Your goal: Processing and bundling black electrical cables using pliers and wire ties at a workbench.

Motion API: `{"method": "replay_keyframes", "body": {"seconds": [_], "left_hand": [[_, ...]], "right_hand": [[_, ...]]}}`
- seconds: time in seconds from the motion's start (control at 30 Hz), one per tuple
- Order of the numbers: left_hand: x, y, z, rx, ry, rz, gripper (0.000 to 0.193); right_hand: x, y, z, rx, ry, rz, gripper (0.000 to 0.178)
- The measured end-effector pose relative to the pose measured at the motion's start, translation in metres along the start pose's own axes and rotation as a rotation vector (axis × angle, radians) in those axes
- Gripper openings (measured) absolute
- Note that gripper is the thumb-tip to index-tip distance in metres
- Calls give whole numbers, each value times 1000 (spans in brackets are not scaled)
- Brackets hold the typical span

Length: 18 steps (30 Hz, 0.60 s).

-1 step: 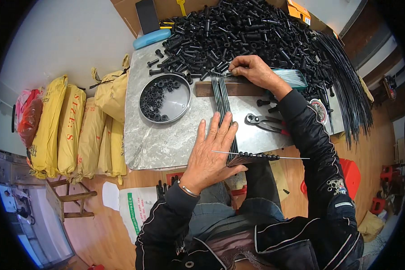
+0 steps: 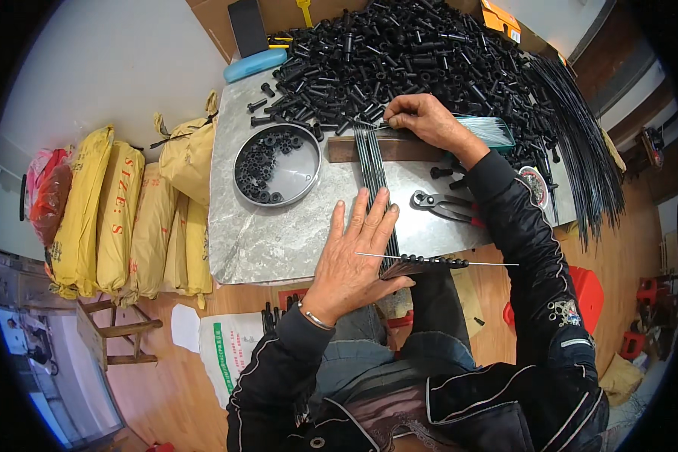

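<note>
My left hand [image 2: 354, 260] lies flat near the table's front edge. Its fingers are stretched over a bundle of thin dark rods [image 2: 371, 162], which runs away from me. Beside the thumb, a thin metal wire [image 2: 493, 264] strung with small black beads [image 2: 444, 262] crosses the bundle's near end. At the far end, my right hand [image 2: 427, 120] pinches a thin wire, its tip close to the rod ends; the fingers partly hide it. Under the rods lies a brown bar [image 2: 414, 149]. Pliers with red handles [image 2: 444, 206] rest below my right wrist.
A large heap of black bolt-like parts [image 2: 407, 60] covers the table's back. A round tray [image 2: 314, 175] of small black rings stands left. Long black rods [image 2: 580, 151] hang over the right edge. A green box [image 2: 511, 139] of clear strands and yellow sacks [image 2: 120, 215] flank the work.
</note>
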<state>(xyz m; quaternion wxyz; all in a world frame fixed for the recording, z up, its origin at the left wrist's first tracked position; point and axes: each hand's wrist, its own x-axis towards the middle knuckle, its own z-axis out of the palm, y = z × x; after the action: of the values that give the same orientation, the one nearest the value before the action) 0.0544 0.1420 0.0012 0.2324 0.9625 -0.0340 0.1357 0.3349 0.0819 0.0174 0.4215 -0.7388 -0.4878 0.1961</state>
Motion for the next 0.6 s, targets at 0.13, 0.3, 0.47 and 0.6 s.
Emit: {"method": "replay_keyframes", "body": {"seconds": [0.13,0.3,0.47,0.6], "left_hand": [[1,0,0,-1,-3,-9,99],[-1,-2,0,-14,6,-1,100],[-1,-3,2,-25,20,14,101],[-1,-1,1,-27,19,7,102]], "right_hand": [[-2,-3,3,-42,29,-16,10],[5,-3,5,-37,12,-28,11],[4,5,7,12,3,-27,11],[11,6,6,-23,40,-65,12]]}}
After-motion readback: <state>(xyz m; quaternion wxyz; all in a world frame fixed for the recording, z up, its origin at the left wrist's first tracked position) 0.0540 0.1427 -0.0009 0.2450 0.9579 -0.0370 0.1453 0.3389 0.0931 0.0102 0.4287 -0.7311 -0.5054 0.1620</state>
